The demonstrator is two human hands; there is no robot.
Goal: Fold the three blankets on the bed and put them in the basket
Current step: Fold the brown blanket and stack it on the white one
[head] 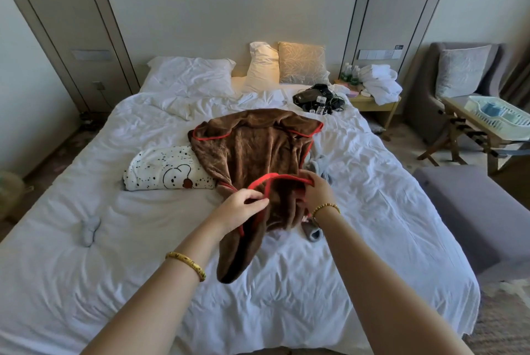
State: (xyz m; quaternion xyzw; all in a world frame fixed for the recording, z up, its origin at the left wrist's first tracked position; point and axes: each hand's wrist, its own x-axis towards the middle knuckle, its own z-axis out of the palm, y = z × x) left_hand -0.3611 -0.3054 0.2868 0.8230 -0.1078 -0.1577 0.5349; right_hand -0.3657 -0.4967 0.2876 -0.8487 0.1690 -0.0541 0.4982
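Note:
A brown blanket (pixel 255 148) with red trim lies crumpled across the middle of the white bed (pixel 86 283). My left hand (pixel 243 208) pinches its red edge, and my right hand (pixel 317 191) grips the same edge a little to the right, lifting the near part off the sheet. A white blanket (pixel 169 171) with black spots and a cartoon bear lies bundled to the left, partly under the brown one. A grey-blue blanket (pixel 319 166) peeks out from under the brown one on the right, mostly hidden. A pale basket (pixel 499 117) sits on a wooden stand at far right.
Pillows (pixel 192 74) line the headboard. Black cables and devices (pixel 318 99) lie at the bed's far right corner. A nightstand (pixel 375 100) holds bottles and white towels. A grey bench (pixel 481 211) stands beside the bed on the right, an armchair (pixel 459 76) behind it.

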